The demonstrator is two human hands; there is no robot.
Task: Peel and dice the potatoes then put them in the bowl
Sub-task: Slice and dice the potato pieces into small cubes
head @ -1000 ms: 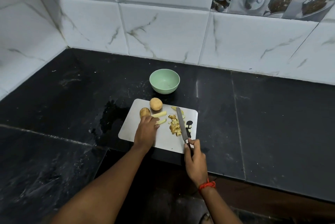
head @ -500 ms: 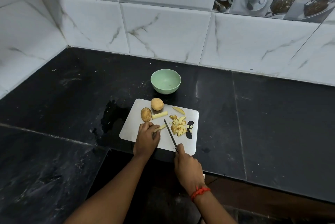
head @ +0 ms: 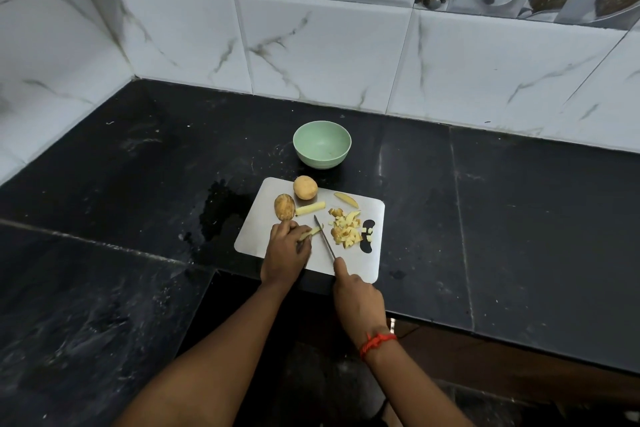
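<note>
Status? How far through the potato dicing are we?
Done: a pile of diced potato sits on the cutting board. In hand: the left hand holds a potato strip while the right hand grips the knife, blade just beside it. Left: a pale potato, a brown potato, a second strip and a wedge wait uncut; the green bowl holds nothing yet.

The left hand (head: 285, 255) pins a potato strip (head: 312, 232) to the grey cutting board (head: 256, 232). The right hand (head: 358, 302) grips a knife (head: 324, 237), its blade slanting just right of that strip. Diced potato (head: 344, 228) is piled right of the blade. Two whole potatoes (head: 305, 187), a second strip (head: 310, 209) and a wedge (head: 345, 200) lie at the board's far end, near the green bowl (head: 322, 160) on the black worktop (head: 519, 201).
</note>
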